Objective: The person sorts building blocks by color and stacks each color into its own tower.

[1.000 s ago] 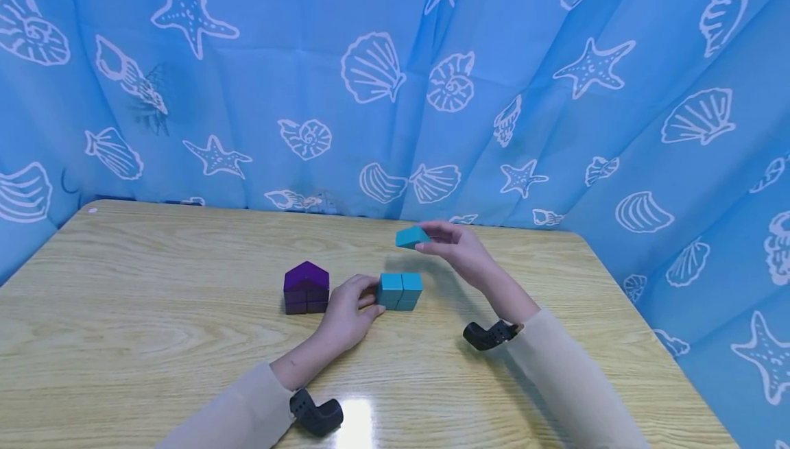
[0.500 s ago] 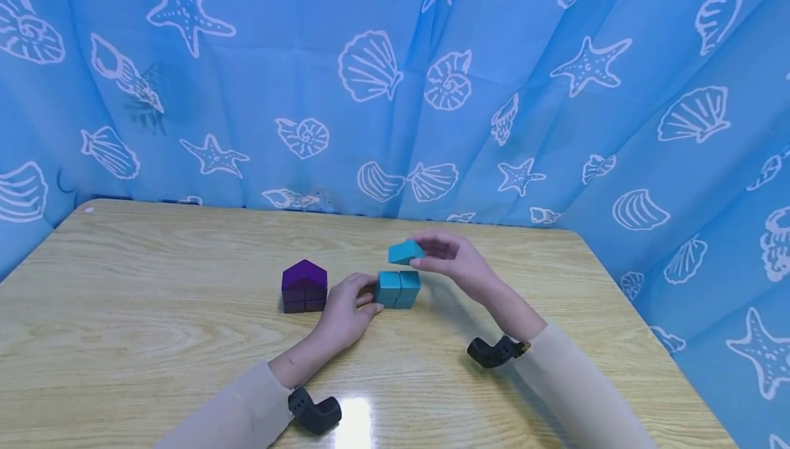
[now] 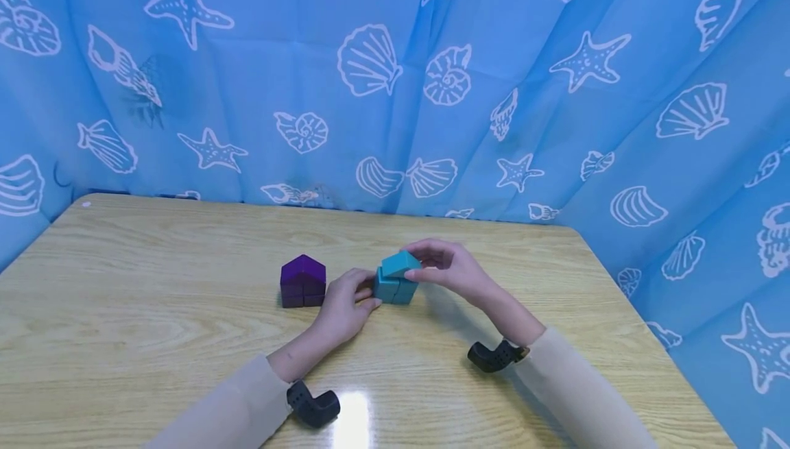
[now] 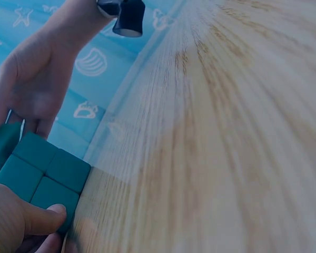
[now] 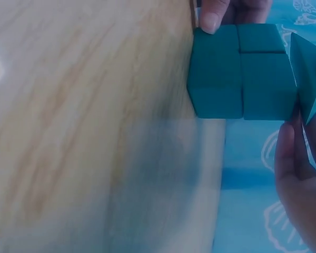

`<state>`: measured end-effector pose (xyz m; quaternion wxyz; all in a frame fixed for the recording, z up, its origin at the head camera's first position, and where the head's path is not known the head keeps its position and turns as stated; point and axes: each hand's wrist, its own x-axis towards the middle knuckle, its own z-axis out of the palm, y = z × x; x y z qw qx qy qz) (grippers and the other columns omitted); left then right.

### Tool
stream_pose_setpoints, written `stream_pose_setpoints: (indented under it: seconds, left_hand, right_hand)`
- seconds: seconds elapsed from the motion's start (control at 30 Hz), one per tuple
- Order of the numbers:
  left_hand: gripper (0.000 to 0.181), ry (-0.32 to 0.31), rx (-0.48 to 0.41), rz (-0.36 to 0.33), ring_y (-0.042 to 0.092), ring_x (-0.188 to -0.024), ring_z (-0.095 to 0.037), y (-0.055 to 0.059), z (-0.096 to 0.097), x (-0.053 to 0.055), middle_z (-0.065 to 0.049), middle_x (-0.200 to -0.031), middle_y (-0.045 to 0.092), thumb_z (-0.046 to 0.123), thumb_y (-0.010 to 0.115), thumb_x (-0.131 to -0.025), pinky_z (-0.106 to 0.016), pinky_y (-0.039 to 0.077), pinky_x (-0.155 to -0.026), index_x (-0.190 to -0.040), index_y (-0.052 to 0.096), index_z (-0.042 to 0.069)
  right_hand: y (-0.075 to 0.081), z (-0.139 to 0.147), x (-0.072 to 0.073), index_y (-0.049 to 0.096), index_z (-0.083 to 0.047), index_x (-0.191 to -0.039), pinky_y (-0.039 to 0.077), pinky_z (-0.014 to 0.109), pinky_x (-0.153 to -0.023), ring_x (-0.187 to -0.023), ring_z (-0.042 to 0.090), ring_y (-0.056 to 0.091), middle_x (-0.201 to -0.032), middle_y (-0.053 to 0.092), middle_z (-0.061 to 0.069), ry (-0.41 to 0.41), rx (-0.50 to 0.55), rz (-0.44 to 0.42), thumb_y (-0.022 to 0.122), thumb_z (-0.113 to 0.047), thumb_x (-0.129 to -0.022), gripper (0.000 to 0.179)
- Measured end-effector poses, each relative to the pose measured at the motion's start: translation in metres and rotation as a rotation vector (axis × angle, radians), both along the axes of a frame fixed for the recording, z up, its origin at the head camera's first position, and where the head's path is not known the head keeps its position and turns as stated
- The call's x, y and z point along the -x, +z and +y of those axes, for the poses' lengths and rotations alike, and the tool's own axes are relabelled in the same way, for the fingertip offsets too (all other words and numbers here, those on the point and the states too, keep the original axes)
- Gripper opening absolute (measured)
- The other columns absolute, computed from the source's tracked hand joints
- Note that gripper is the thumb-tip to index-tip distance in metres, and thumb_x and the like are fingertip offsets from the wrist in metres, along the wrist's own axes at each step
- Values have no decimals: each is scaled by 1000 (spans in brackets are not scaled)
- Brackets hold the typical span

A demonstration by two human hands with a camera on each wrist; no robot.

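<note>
A stack of teal cubes (image 3: 387, 291) stands two high and two wide on the table. My left hand (image 3: 345, 305) grips its left side, with the thumb (image 4: 47, 219) across the lower near face and the other fingers behind. My right hand (image 3: 453, 271) pinches a teal triangular prism block (image 3: 398, 264) from its right end. The prism is right at the top of the stack, slightly tilted. A thin wedge of space shows between prism and cubes in the right wrist view.
Left of my left hand stands a purple block house (image 3: 302, 284) with a pointed roof piece, close to the knuckles. The wooden table (image 3: 154, 325) ends at a blue shell-patterned curtain (image 3: 259, 79) behind.
My right hand has moved down and a little left, bringing the teal prism from above and behind the stack to its top. My left hand has stayed at the cubes.
</note>
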<state>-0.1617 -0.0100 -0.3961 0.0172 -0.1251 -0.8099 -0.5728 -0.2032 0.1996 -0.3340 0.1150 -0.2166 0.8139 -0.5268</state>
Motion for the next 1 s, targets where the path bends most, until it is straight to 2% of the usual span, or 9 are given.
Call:
stream_pose_setpoints:
  seconds: [0.27, 0.47, 0.73, 1.0]
  left_hand:
    - [43, -5, 2, -5, 59, -116, -35, 0, -1, 0, -21, -123, 59, -8, 66, -84, -31, 56, -92, -125, 56, -5]
    - [42, -9, 2, -4, 58, -116, -34, 0, -1, 0, -20, -122, 59, -8, 66, -84, -31, 55, -93, -125, 57, -5]
    - [41, -1, 9, -5, 59, -116, -34, -1, 0, 0, -20, -121, 60, -8, 66, -84, -30, 56, -92, -124, 57, -4]
    - [41, 6, 7, 6, 59, -116, -34, 0, 2, 0, -20, -121, 60, -10, 66, -83, -29, 56, -91, -123, 58, -5]
  right_hand:
    - [-6, -1, 0, 62, -6, -122, 55, 34, -90, -106, 26, 60, -119, 63, 13, 28, -7, -2, 72, -14, -86, 38]
    - [-9, -1, 1, 63, -6, -122, 53, 35, -94, -108, 26, 60, -120, 63, 12, 40, -3, 9, 72, -14, -86, 38]
    - [-12, -1, 0, 62, -7, -123, 54, 32, -91, -105, 24, 60, -118, 63, 13, 45, 16, 11, 71, -13, -86, 38]
    - [-15, 1, 1, 63, -8, -122, 54, 37, -91, -103, 25, 60, -116, 64, 12, 64, 21, 26, 71, -14, -86, 37]
